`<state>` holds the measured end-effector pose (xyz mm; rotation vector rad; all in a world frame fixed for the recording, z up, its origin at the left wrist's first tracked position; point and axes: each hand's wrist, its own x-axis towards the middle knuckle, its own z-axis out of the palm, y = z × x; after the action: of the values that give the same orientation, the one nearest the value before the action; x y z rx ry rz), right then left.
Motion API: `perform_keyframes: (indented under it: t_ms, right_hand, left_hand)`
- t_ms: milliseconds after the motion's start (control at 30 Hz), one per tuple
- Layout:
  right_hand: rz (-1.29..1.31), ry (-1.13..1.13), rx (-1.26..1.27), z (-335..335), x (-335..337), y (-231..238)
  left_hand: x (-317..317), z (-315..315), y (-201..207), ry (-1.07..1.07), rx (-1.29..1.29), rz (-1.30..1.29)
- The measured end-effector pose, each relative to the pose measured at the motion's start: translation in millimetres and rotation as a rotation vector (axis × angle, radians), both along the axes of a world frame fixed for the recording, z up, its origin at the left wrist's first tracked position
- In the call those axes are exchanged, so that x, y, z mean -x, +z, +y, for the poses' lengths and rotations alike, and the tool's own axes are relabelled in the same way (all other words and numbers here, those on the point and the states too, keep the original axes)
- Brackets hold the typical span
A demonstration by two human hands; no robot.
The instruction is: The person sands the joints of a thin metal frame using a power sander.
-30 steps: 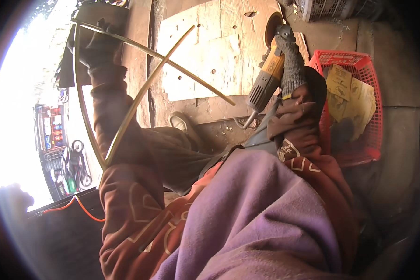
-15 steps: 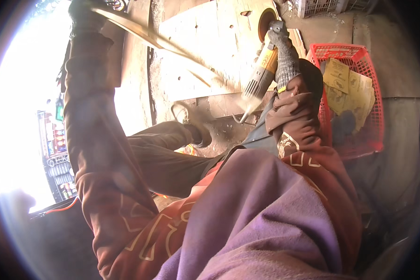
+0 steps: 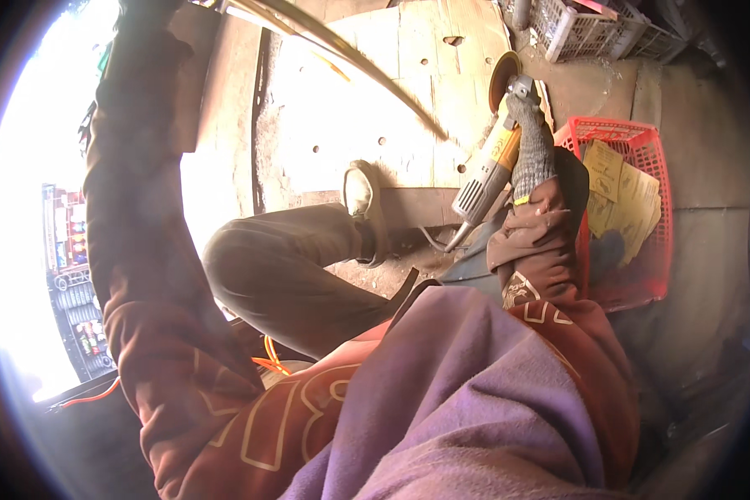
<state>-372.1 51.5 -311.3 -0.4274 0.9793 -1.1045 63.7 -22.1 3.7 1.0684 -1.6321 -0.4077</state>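
My right hand (image 3: 531, 137), in a grey knitted glove, is wrapped round the head of a yellow and grey angle grinder (image 3: 489, 171). The grinder's round brownish disc (image 3: 502, 77) points away from me at the right edge of a pale board (image 3: 350, 108). At the upper left, the top edge cuts off most of my left hand (image 3: 146, 7) and its fingers are hidden. A long thin strip (image 3: 367, 67), its material unclear, slants down from near it, its near end over the board. Another pale length (image 3: 261, 18) shows beside the strip.
A red plastic basket (image 3: 665, 200) with yellow paper sheets (image 3: 633, 204) stands right of my right arm. Grey crates (image 3: 579, 37) are at the far right. My shoe (image 3: 360, 190) is at the board's near edge. An orange cable (image 3: 271, 358) lies beside my leg.
The view has shifted, so the board, grinder and basket sit lower. The strip has swung up and right, and my left hand has mostly left the picture. My bent leg shows more.
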Motion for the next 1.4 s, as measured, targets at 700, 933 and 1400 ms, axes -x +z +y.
perform_keyframes:
  t_ms: [700, 933, 1400]
  right_hand:
    - [0.089, 0.057, -0.038, -5.7, -2.0, -12.4]
    - [-0.016, 0.135, -0.098, -5.5, -4.8, -9.6]
    - [0.173, 0.469, -0.063, 2.7, -17.9, -32.3]
  left_hand:
    - [44.7, -20.3, -15.5, 0.440, -0.412, 0.016]
    - [30.0, -33.9, -1.0, 0.533, -0.636, 0.016]
    - [-33.7, 18.9, -44.7, 0.793, -0.571, -0.137]
